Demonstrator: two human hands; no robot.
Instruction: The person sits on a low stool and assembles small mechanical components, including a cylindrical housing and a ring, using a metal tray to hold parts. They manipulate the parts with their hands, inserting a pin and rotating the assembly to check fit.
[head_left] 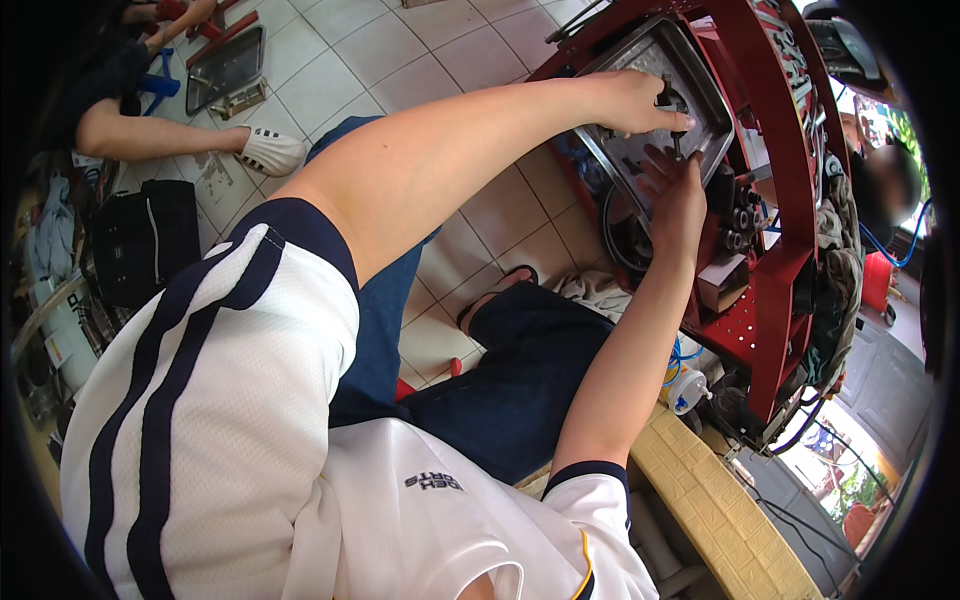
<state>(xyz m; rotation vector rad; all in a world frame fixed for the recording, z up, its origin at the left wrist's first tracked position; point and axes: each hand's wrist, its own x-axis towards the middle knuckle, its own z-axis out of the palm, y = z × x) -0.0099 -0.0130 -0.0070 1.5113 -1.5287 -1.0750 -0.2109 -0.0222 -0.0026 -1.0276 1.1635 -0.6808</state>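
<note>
Room lay between the forearms (505, 120), above the floor tiles (510, 212). Over the metal tray (652, 50), the left hand (638, 102) with its dark part (678, 142) and the spread right hand (680, 195) blocked the middle; rightward stood a red upright (797, 200). Clearance beneath seemed hard to judge.

The person wears a white mesh jersey (385, 520) with navy stripes (146, 465) at lower left, navy cuffs (312, 238), dark chest print (434, 481), yellow piping (584, 548); blue jeans (510, 395); at centre, apparently, a dark sandal (527, 271).
</note>
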